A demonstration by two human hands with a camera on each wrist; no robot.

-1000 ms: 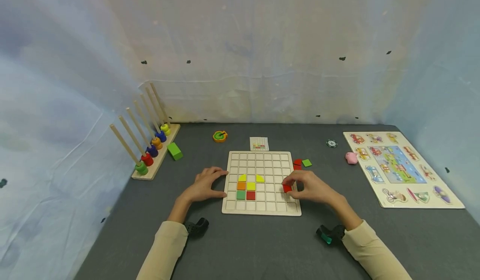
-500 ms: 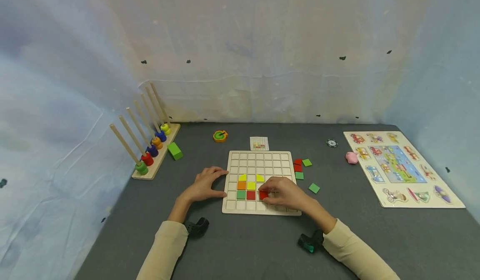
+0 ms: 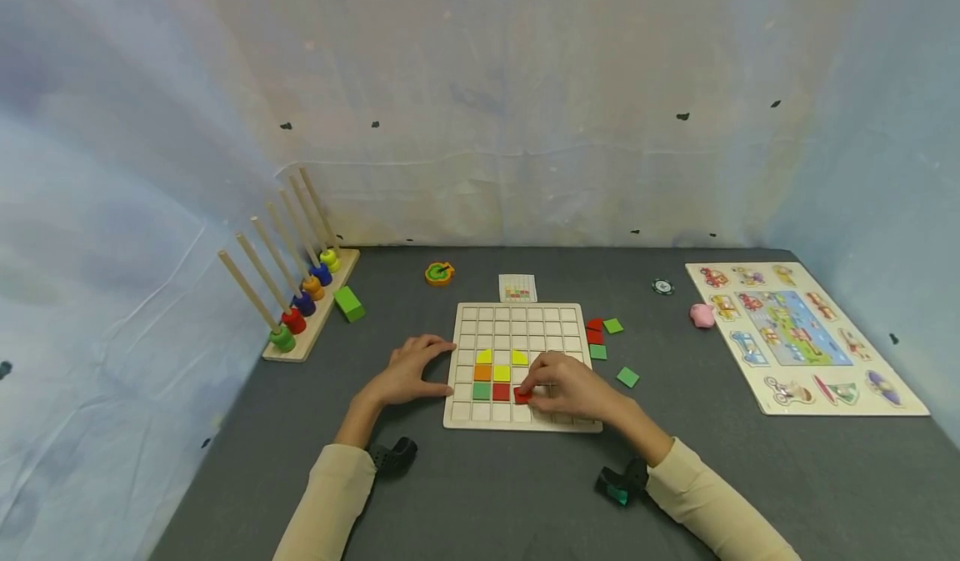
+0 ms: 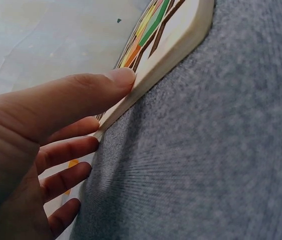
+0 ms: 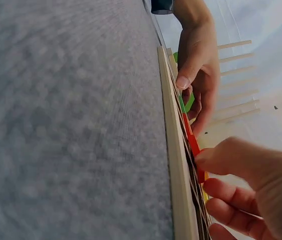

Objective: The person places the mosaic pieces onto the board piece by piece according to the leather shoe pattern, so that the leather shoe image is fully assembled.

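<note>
Right hand [image 3: 573, 388]: pinching flat red square tile [image 3: 522, 394] onto wooden grid board [image 3: 517, 318].
Left hand [image 3: 408, 371]: fingers straight, steadying board's left edge.

Far left of the left hand stood a peg rack [image 3: 300, 315] with coloured rings, a green block [image 3: 349, 303] beside it. Well right of the right hand lay a picture puzzle [image 3: 802, 336], a pink piece [image 3: 702, 316] nearer. Beyond both: an orange-green disc [image 3: 439, 273].

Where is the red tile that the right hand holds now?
In the head view the red tile is over the grid board, pinched by the right hand, just right of the red square in the lower rows.
</note>
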